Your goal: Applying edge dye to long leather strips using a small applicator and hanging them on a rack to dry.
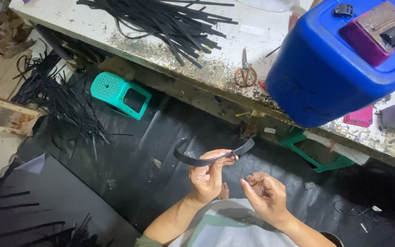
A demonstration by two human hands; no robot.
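While left hand pinches the curved black strap above it, right hand loosely curled, empty, just beside

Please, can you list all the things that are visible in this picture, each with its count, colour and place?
black strip: one, black, curved, held in the left hand
strips on workbench: a pile, black, top centre
strips on floor: a heap, black, left side
scissors: one pair, orange handles, on the workbench edge
jerrycan: one, blue, on the workbench, right
stool: one, turquoise, lying under the workbench
green stool: one, green, under the jerrycan
pink box: one, pink, beside the jerrycan
left hand: one, gripping the strip
right hand: one, fingertips pinched, beside the left hand; whether it holds anything cannot be told
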